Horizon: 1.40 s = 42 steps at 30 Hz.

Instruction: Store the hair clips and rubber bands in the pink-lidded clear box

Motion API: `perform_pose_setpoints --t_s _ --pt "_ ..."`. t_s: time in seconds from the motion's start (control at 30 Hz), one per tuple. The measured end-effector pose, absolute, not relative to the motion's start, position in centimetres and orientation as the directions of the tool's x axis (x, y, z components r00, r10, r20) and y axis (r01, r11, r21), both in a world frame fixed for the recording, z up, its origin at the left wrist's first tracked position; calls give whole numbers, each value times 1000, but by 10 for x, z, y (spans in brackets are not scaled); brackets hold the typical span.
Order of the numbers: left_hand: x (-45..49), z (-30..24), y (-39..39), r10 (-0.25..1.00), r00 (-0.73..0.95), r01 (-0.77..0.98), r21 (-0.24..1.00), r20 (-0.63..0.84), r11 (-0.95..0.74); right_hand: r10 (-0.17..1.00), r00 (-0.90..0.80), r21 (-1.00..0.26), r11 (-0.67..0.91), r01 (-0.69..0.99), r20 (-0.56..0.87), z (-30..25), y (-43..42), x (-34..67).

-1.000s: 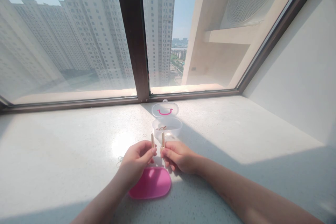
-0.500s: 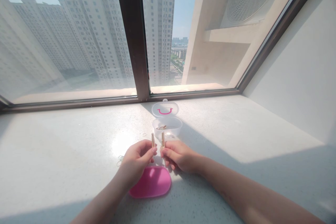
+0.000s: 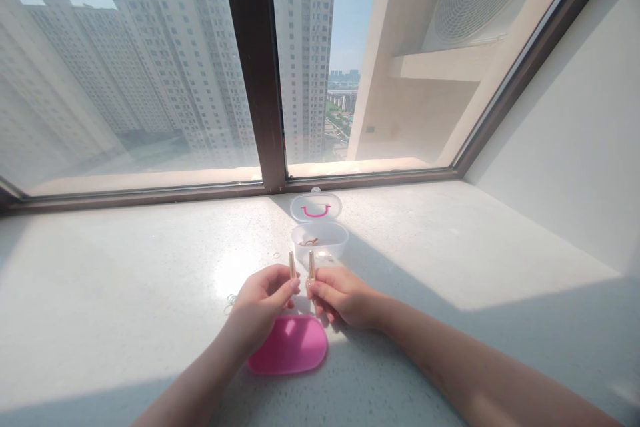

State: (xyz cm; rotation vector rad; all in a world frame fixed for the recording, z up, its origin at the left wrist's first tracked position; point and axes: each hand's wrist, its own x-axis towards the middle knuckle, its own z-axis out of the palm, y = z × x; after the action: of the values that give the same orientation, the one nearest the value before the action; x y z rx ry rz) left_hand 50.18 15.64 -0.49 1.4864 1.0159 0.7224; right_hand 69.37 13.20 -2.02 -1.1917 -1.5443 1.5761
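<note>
My left hand [image 3: 263, 300] pinches a small gold clip [image 3: 292, 263] upright between thumb and fingers. My right hand [image 3: 340, 293] pinches a second gold clip [image 3: 311, 263] the same way. The two clips stand side by side, a finger's width apart, above a pink oval pad [image 3: 290, 345] on the white sill. Just beyond the clips sits a small clear plastic box [image 3: 320, 242] with its lid [image 3: 316, 207] flipped open and a few small brownish bits inside.
Several thin clear elastic rings [image 3: 229, 301] lie on the white window sill [image 3: 125, 280] left of my left hand. The dark window frame [image 3: 253, 67] runs along the back. A white wall [image 3: 565, 133] closes the right side.
</note>
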Motion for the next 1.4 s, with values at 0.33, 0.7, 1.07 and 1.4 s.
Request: perform_pose_setpoints --t_s 0.33,0.7,1.07,1.4 --pt "503 -5 157 898 429 189 982 -100 19 900 -398 -980 -125 157 -179 -22 132 695" --pt "503 -3 157 898 431 194 981 -89 4 900 -390 -976 -132 176 -192 -17 131 693" --pt "503 -2 156 896 436 194 981 -89 3 899 -397 -979 -129 158 -182 -18 131 693" --pt "503 -3 156 896 435 198 980 -87 0 899 -398 -978 -121 171 -181 -18 131 693"
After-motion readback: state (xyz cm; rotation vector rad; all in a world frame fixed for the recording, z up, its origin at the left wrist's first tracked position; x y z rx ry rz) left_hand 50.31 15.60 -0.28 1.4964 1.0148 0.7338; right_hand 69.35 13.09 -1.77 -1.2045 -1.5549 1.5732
